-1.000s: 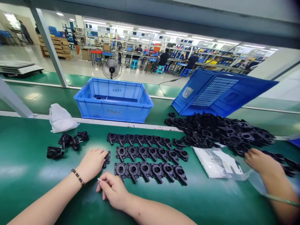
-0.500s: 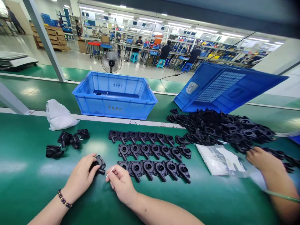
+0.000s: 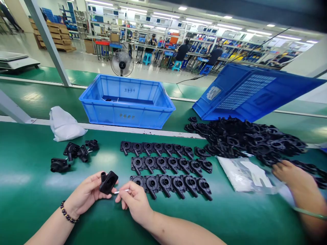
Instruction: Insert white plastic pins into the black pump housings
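Note:
My left hand [image 3: 89, 190] grips a black plastic pump housing [image 3: 109, 182], tilted on edge above the green table, its short pipe pointing up. In my right hand [image 3: 136, 200] a thin white pin [image 3: 121, 191] is pinched between thumb and fingers. The pin's tip is close beside the housing's lower edge; I cannot tell whether they touch. Rows of similar black housings [image 3: 165, 182] lie to the right of my hands. Several more housings [image 3: 59, 165], some with white pins sticking out, lie loosely at the left.
A blue crate [image 3: 127, 117] stands behind the rows. Another blue crate [image 3: 230, 92] leans behind a heap of black parts [image 3: 235, 136]. A clear bag of white pieces [image 3: 237, 175] lies at the right, near another person's hand [image 3: 288, 175]. A white bag [image 3: 65, 124] sits at back left.
My left hand has lifted the pump housing off the table and turned it on edge. My right hand's pin now points left, close to the housing.

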A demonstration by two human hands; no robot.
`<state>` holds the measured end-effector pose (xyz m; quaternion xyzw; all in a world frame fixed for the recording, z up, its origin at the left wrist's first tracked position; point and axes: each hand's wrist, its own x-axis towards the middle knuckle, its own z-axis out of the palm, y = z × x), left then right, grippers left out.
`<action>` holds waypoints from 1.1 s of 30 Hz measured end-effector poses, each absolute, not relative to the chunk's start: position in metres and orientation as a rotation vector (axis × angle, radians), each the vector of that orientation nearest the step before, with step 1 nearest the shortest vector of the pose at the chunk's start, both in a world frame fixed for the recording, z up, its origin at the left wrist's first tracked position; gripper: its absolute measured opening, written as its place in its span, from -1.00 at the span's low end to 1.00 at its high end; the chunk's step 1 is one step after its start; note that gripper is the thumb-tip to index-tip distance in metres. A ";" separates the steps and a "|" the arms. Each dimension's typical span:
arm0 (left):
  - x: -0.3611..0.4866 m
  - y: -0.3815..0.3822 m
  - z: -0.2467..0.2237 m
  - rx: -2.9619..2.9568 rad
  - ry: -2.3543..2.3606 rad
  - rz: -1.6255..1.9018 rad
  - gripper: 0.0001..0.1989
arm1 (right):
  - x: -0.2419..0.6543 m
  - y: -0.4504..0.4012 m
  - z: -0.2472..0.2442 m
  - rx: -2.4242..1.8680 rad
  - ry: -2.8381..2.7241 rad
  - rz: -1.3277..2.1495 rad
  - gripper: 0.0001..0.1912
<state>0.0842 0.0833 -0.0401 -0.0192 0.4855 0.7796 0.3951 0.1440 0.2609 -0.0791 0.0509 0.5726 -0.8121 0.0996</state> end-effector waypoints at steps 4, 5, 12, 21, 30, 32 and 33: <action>0.083 0.085 -0.042 -0.155 1.204 1.955 -0.74 | 0.146 0.262 -0.083 0.128 1.797 -2.328 -0.63; 0.083 0.086 -0.043 -0.169 1.196 1.938 -0.74 | 0.146 0.262 -0.084 0.127 1.797 -2.322 -0.59; 0.083 0.088 -0.045 -0.155 1.183 1.864 -0.76 | 0.144 0.260 -0.086 0.076 1.650 -2.423 -0.56; 0.084 0.092 -0.038 -0.082 1.232 1.843 -0.72 | 0.147 0.263 -0.079 -0.061 1.803 -2.277 -0.62; 0.086 0.093 -0.041 -0.028 1.308 1.823 -0.77 | 0.146 0.261 -0.080 -0.051 1.877 -2.145 -0.71; 0.086 0.094 -0.041 -0.014 1.341 1.807 -0.76 | 0.146 0.261 -0.079 -0.062 1.894 -2.146 -0.71; 0.086 0.094 -0.041 -0.005 1.358 1.801 -0.76 | 0.145 0.262 -0.079 -0.066 1.901 -2.145 -0.71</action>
